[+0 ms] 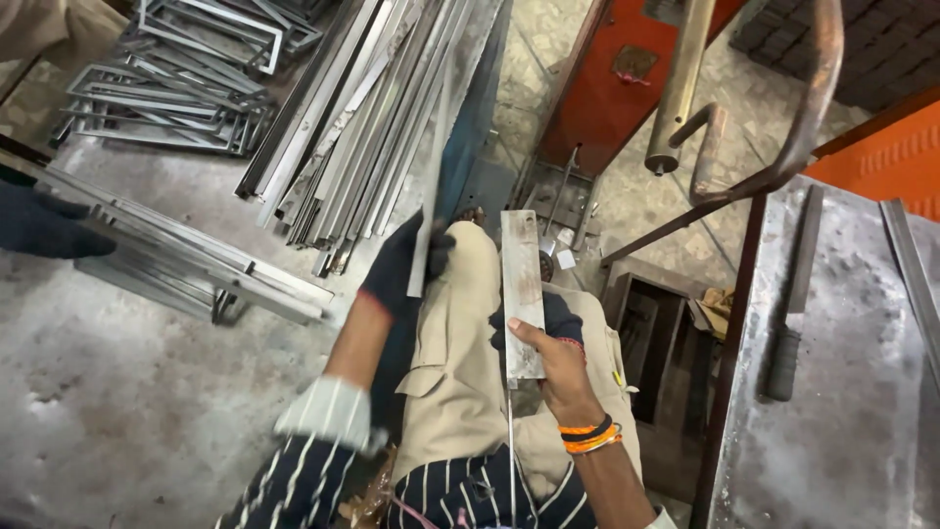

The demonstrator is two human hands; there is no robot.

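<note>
A: Head view first. What is in hand?

B: The left hand (pixel 397 266), in a dark glove, is clamped on a long thin grey metal strip (pixel 429 186) that runs up toward twelve o'clock, over the heap of bare steel strips and angle lengths (pixel 362 118). The right hand (pixel 560 367), bare with orange and black bangles at the wrist, is closed on the lower end of a flat, worn grey metal bar with a hole near its top (pixel 521 289), held upright above the beige-trousered lap.

A: So which step?

B: I judge it a picking or pairing step: one piece in each hand, the two hands apart, the strip at eleven o'clock of the bar. Any next move would call for steady grips and keeping the long strip clear of the heap.

A: Anything else about?

B: At nine o'clock another person's dark-gloved hand (pixel 44 225) rests on a bundle of steel sections (pixel 196 260) lying on the grey counter (pixel 117 392). At three o'clock a dark-handled file (pixel 791 313) lies on a second metal counter (pixel 842 411).

A: What is hard to make out?

B: The strip's upper end merges with the heap. The left fingers are blurred. A thin rod below the bar is unclear, and what sits in the dark box at four o'clock I cannot tell.
</note>
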